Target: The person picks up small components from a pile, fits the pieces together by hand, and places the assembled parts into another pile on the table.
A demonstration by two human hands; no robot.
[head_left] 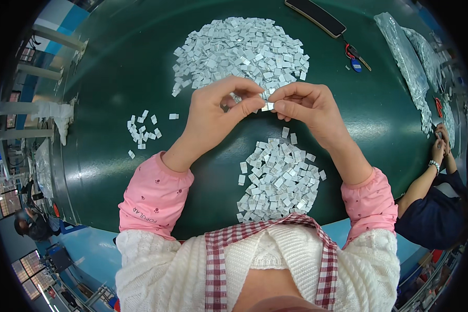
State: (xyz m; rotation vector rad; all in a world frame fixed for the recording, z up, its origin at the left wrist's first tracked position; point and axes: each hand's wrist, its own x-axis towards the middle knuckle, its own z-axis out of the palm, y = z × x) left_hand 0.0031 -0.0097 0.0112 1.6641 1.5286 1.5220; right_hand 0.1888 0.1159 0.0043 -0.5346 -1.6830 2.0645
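Note:
Just below a big heap of small white rectangular pieces [239,47], my two hands meet fingertip to fingertip. My right hand [312,106] is closed in a pinch at a small white rectangular piece [268,107], which has a shiny face. My left hand [216,109] pinches from the other side, thumb and forefinger close to that piece. Whether it grips the same piece or another is hidden by the fingers. A second, smaller heap of white pieces [281,182] lies nearer to me, between my forearms. Many pieces show thin dark slots or lines.
A small loose cluster of white pieces [139,132] lies left of my left forearm. Toward the far right are a phone [317,16], a key with a blue tag [355,64] and clear plastic bags [403,49]. A co-worker's arm [426,177] reaches in at the right edge.

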